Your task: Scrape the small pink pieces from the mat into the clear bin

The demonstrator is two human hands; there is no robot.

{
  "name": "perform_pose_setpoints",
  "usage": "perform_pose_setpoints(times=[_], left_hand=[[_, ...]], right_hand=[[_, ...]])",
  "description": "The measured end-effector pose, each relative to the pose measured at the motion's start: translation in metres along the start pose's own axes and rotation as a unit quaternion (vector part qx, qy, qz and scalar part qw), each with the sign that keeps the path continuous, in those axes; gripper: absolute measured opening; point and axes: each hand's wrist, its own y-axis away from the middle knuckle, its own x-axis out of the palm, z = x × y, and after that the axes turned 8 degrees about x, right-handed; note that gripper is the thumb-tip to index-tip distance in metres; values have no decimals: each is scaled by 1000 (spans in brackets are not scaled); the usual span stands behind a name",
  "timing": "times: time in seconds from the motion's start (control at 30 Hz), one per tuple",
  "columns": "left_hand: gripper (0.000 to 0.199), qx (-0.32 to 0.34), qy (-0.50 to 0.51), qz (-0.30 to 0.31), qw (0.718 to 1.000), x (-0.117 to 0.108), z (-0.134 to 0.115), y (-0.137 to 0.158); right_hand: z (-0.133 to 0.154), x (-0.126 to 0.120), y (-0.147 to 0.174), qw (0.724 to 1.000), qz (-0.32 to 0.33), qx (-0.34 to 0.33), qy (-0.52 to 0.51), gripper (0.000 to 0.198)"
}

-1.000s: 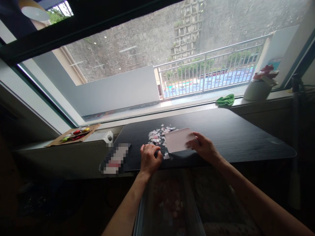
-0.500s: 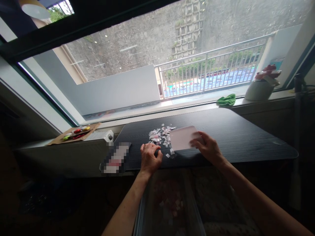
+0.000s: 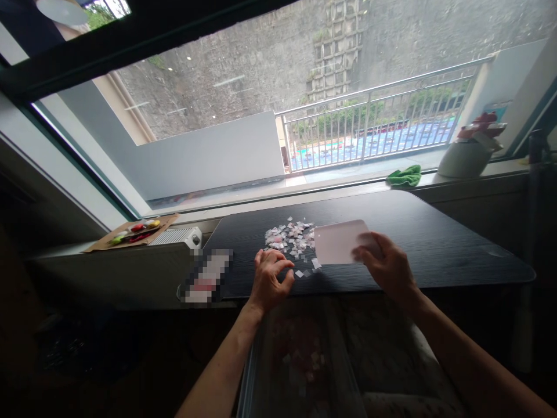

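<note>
My right hand (image 3: 387, 259) grips a thin, pale pink flat card (image 3: 339, 239) by its right end. The card has rounded corners and a small hole near its left edge. It is tilted over the dark table, its left edge beside a pile of small, whitish, paper-like squares (image 3: 289, 235). A few loose squares (image 3: 300, 273) lie apart at the near side of the pile. Just in front of the pile, my left hand (image 3: 270, 277) has bent fingers, with thumb and forefinger apart and nothing visible between them.
The black table (image 3: 435, 249) stands under a large window. Below its near edge is a clear plastic bin (image 3: 300, 360) with similar squares. A blurred-out item (image 3: 209, 276) lies at the left. A green cloth (image 3: 404, 176) and white pot (image 3: 465, 158) sit on the sill.
My right hand has moved the card rightward, away from the middle of the pile. The left hand has shifted slightly right, its thumb and forefinger a little further apart.
</note>
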Motion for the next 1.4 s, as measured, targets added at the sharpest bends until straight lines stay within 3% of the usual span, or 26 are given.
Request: perform_pose_setpoints(times=[0.23, 0.4, 0.57, 0.83, 1.0, 1.2, 1.4], left_hand=[[14, -13, 1, -8, 1000, 3, 2, 0], [12, -17, -2, -11, 1000, 4, 3, 0], [12, -15, -1, -13, 1000, 4, 4, 1], [12, -17, -5, -15, 1000, 4, 4, 1], [12, -17, 2, -17, 1000, 4, 4, 0], [13, -18, -5, -21, 1000, 5, 5, 0], [13, -18, -7, -19, 1000, 6, 6, 0]], right_hand=[[3, 1, 21, 995, 80, -10, -50, 24], [-3, 10, 19, 994, 89, 7, -64, 31], [-6, 11, 19, 980, 163, 32, -112, 30], [-2, 12, 20, 978, 167, 49, -114, 30], [-7, 6, 22, 983, 120, 63, -120, 33], [-4, 1, 29, 977, 162, 56, -123, 31], [-3, -3, 31, 979, 142, 77, -122, 30]])
